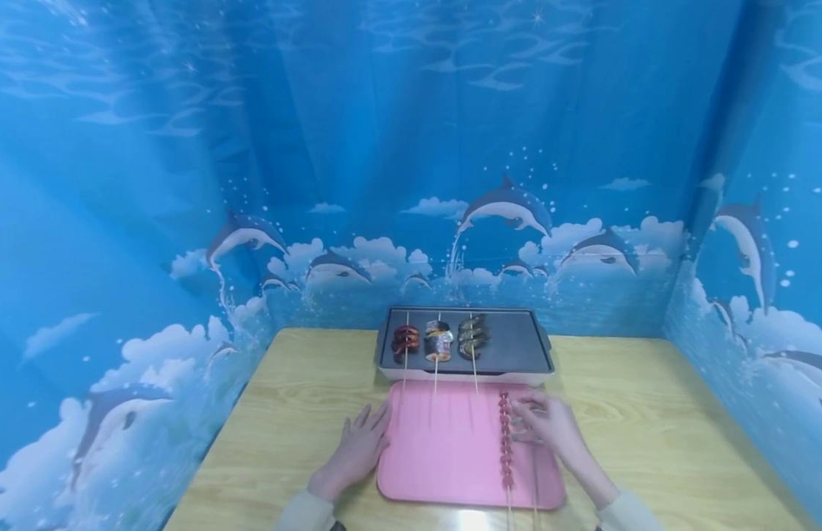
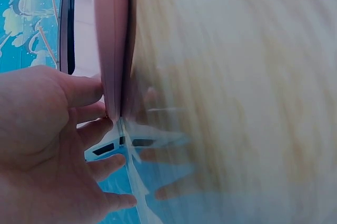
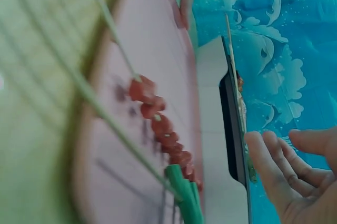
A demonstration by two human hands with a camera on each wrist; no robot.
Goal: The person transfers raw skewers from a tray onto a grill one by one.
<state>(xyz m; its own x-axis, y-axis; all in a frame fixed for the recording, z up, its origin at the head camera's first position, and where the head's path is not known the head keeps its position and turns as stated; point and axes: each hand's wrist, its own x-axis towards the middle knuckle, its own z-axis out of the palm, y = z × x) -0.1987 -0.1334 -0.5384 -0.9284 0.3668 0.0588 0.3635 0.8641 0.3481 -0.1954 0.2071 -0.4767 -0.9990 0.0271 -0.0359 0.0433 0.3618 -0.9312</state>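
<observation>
My left hand (image 1: 359, 448) has its fingers spread at the left edge of a pink tray (image 1: 444, 450). In the left wrist view, its fingers touch or nearly touch the tray's rim (image 2: 111, 50). Over the tray's right side is my right hand (image 1: 550, 424), fingers extended with nothing between them in the right wrist view. Beside it lies a skewer of red meat pieces (image 1: 506, 442). A second skewer (image 1: 535, 479), bearing green pieces (image 3: 184, 192), lies to the right of that one, partly under the right hand in the head view.
Behind the tray stands a dark grill pan (image 1: 510, 343) with a pale base. Across its left part lie a reddish-brown skewer (image 1: 405, 339), a skewer of fish pieces (image 1: 439, 343) and a shrimp skewer (image 1: 473, 335). A blue dolphin-print curtain (image 1: 384, 147) surrounds the wooden table (image 1: 623, 383).
</observation>
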